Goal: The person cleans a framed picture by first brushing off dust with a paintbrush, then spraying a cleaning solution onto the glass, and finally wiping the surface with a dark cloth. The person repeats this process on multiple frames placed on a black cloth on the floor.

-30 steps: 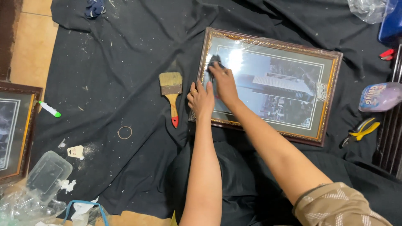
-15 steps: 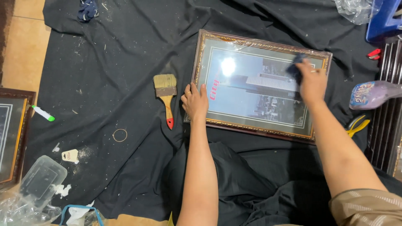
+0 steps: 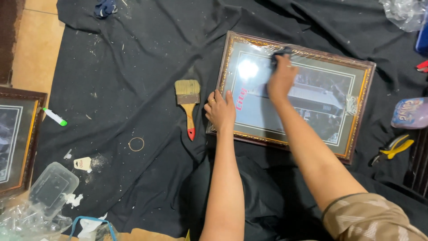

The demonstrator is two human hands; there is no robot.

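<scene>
- Right hand (image 3: 281, 80): moved from frame's right side to far middle, grip closed on dark cloth (image 3: 280, 54), wiping glass.
- Left hand (image 3: 220, 110): unchanged, flat, open, pinning framed picture (image 3: 312, 96) at left edge.
- Picture: on black floor sheet (image 3: 133, 67), right of paintbrush (image 3: 188, 101).

A floor-level framing workspace: framed picture (image 3: 294, 96), paintbrush (image 3: 188, 102) and pliers (image 3: 394, 148) on black cloth (image 3: 125, 71).

Both forearms are bare from wrist to elbow, with no watch or bracelet showing. The left hand (image 3: 220, 109) wears a thin ring on one finger; the right hand (image 3: 281, 80) is too blurred to tell whether it wears one. At the right upper arm sits the hem of a short sleeve (image 3: 370, 221), khaki-tan cloth with a faint paler pattern.
</scene>
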